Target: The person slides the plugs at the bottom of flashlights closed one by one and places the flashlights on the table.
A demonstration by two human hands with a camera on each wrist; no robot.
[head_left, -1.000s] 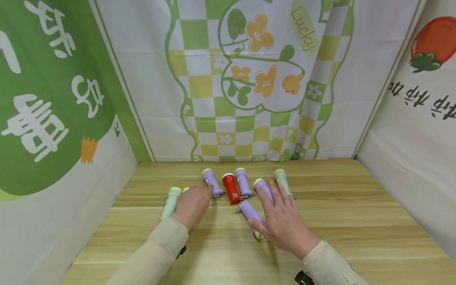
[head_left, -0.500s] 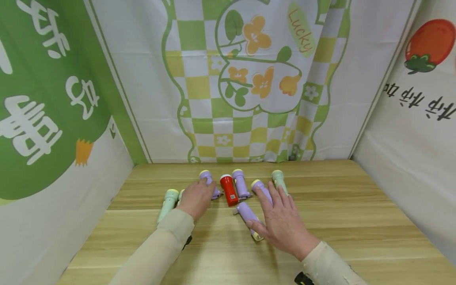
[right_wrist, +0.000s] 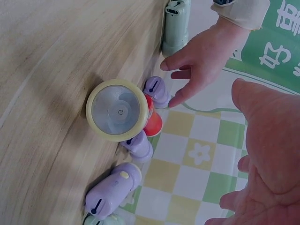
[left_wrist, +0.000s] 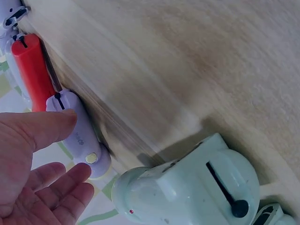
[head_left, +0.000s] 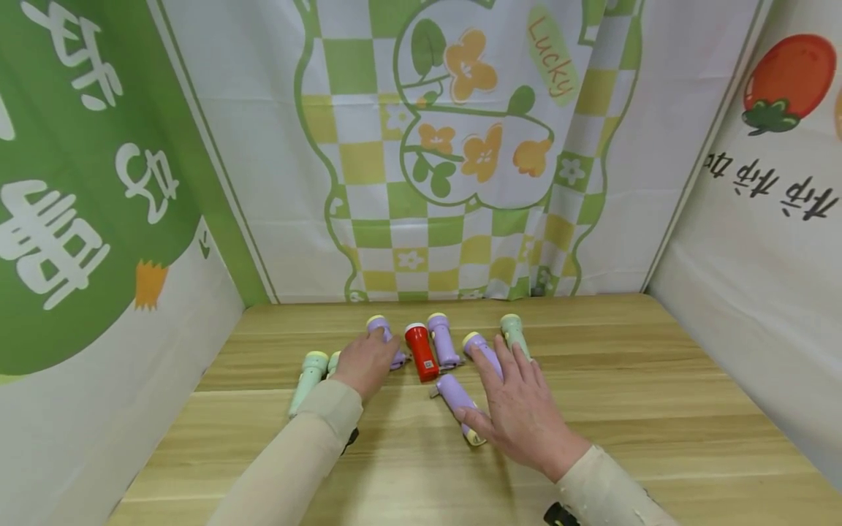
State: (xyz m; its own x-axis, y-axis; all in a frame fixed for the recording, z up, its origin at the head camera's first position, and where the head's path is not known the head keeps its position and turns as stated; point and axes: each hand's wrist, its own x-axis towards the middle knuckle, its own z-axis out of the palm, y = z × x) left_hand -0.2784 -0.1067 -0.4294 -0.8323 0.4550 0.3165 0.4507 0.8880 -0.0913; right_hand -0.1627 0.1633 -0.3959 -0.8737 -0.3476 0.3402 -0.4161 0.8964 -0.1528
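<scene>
Reaching over the leftmost purple flashlight (left_wrist: 80, 133), my left hand (head_left: 368, 363) has its thumb and fingers spread to either side of it in the left wrist view. A red flashlight (head_left: 421, 352) lies just right of that one, followed by another purple flashlight (head_left: 443, 342). My right hand (head_left: 521, 409) is spread flat, fingers extended over a purple flashlight (head_left: 484, 352) and the lower end of a green one (head_left: 514, 334). Its thumb overlaps the front purple flashlight (head_left: 456, 395), which lies aslant with its lens toward me.
Two green flashlights lie at the left, one in full sight (head_left: 308, 383) and one partly behind my left hand (head_left: 333, 361). They all lie on a wooden table (head_left: 631, 380). A printed cloth (head_left: 421, 241) hangs along its back edge, with more cloth at both sides.
My left hand has shifted forward and right, from the second green flashlight to over the leftmost purple one. My right hand stays in place. The head view has turned slightly.
</scene>
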